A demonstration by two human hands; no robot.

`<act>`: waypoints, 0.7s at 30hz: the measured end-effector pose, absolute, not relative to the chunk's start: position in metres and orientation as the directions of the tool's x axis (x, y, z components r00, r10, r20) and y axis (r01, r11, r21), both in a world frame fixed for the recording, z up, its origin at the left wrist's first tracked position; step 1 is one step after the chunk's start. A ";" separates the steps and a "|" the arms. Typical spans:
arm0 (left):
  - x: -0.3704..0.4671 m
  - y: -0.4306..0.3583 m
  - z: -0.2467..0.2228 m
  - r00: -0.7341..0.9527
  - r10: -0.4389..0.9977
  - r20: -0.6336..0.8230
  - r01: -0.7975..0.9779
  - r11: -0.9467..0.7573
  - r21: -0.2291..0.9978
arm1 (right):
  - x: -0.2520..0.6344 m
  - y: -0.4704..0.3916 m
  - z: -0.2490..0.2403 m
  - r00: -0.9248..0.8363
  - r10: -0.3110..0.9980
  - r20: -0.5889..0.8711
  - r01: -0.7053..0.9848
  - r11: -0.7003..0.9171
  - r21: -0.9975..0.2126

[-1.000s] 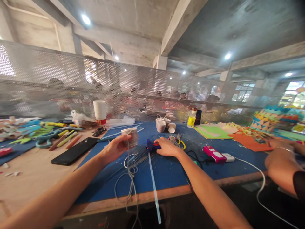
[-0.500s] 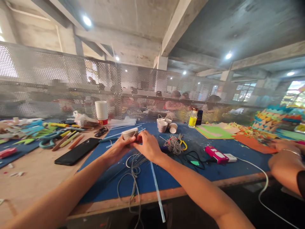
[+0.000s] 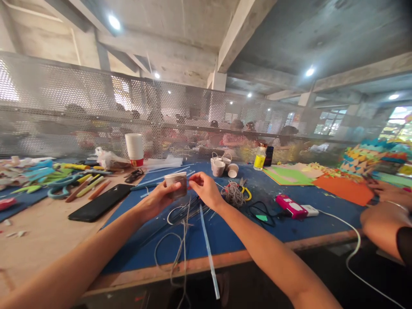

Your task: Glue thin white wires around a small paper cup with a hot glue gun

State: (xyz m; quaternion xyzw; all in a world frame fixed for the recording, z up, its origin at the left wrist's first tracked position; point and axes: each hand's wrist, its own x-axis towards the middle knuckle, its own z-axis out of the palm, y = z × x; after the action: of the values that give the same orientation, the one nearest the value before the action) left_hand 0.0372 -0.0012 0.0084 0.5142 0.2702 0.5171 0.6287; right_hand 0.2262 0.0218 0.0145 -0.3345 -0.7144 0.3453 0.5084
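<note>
A small paper cup (image 3: pixel 179 183) wrapped in grey cord is held upright in my left hand (image 3: pixel 157 198), with the thumb across its side. Just right of the cup, my right hand (image 3: pixel 207 191) has its thumb and index finger pinched together; what they hold is too small to make out. Loose grey cord (image 3: pixel 176 253) hangs below the hands over the table's front edge. On the blue mat (image 3: pixel 141 240), a clear strip (image 3: pixel 208 253) points toward me. Beyond my right hand stand several small cups (image 3: pixel 219 168), one tipped over.
A tangle of grey cord (image 3: pixel 234 195), yellow-handled scissors (image 3: pixel 246 193) and a pink device (image 3: pixel 290 206) lie to the right. At left are a black phone (image 3: pixel 100 203) and stacked white cups (image 3: pixel 134 148). Another person's arm (image 3: pixel 383 219) rests at far right.
The cup has turned so more of its side shows. My right hand has moved off it to the right, leaving a small gap.
</note>
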 end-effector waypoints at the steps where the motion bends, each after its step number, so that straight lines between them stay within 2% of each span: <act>1: 0.037 -0.002 0.009 0.321 0.929 0.184 -0.366 -0.058 0.929 | 0.227 0.023 0.015 -0.265 0.828 0.494 0.111 0.535 -0.837; 7: 0.038 -0.005 0.013 0.284 0.951 0.124 -0.353 -0.016 0.935 | 0.231 0.025 0.016 -0.230 0.841 0.489 0.072 0.516 -0.853; 13: 0.036 -0.003 0.010 0.292 0.950 0.112 -0.358 0.000 0.934 | 0.235 0.023 0.021 -0.223 0.843 0.490 0.155 0.527 -0.836; 21: 0.035 -0.006 0.011 0.317 0.942 0.112 -0.341 0.004 0.940 | 0.234 0.032 0.014 -0.213 0.848 0.485 0.012 0.499 -0.867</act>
State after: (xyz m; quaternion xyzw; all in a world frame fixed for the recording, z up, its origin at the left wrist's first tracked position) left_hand 0.0350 -0.0056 0.0114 0.4980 0.3017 0.5003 0.6409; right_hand 0.2344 0.0316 0.0138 -0.3183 -0.6760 0.3865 0.5407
